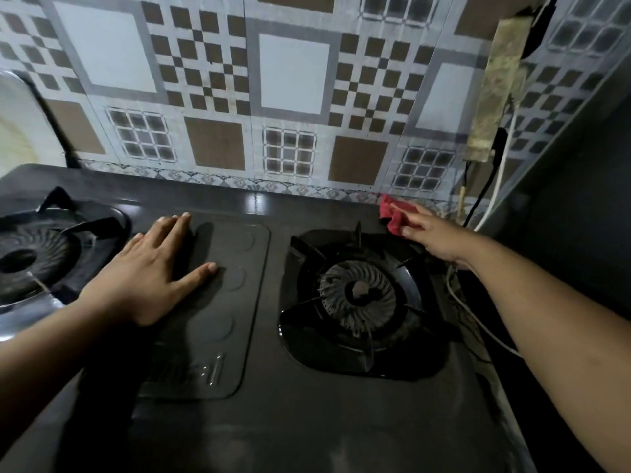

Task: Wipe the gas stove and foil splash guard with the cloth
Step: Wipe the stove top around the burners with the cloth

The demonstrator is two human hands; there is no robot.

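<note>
**Wiping back-right corner of stove**

I've got the right hand [432, 233] at the far right rear corner of the gas stove [307, 421], fingers [408, 216] clenched on the red cloth [392, 213]. Cloth sits bunched on the stove top just behind the right burner [358, 295], right at the base of the foil splash guard [290, 97]. Left hand [150, 268] is flat on the centre panel [218, 302] between the burners, fingers spread, holding nothing; looks like bracing.

Step in hand, as I read it: stove-top wipe along the rear edge. Guard likely not done yet; lighting is dim, so I can't judge which areas are already clean.

Next move calls for dragging the cloth left along the rear strip, or lifting it onto the guard. Watch the cables [491, 186] hanging just beside the cloth and the pan-support prongs [357, 230] that could snag it.
</note>
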